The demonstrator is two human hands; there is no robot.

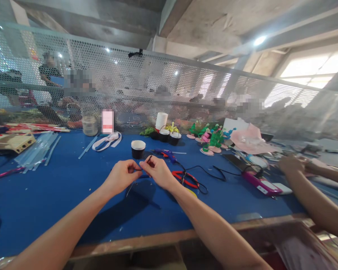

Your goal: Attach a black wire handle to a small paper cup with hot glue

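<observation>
Standing over the blue table (45,195), the person has both bare hands raised just above its surface, close together and nearly touching. The left hand (121,176) is closed in a pinch, thumb and forefinger pressed on a thin dark wire (144,164). The right hand (157,171) pinches the same wire from the other side, and a short end of it sticks up between the two hands. How the rest of the wire runs I cannot tell; it is too thin, though a faint strand seems to hang below the left hand towards the cloth.

Just behind the hands stands a small black cup (138,149) with a white inside, upright on the table. To the right of it lies a blue glue gun (166,153), and nearer the right hand a pair of red-handled pliers (186,179) beside a looping black cable (214,172). Further back are two more small black pots (169,135) with wire handles and a white roll (161,121). Green and pink craft flowers (211,140) crowd the right rear of the table. Clear glue sticks (39,150) lie spread at the left.

At the right edge a co-worker's hand (291,164) rests on the table, well apart from the person's own. A perforated metal screen (157,86) closes off the far side
</observation>
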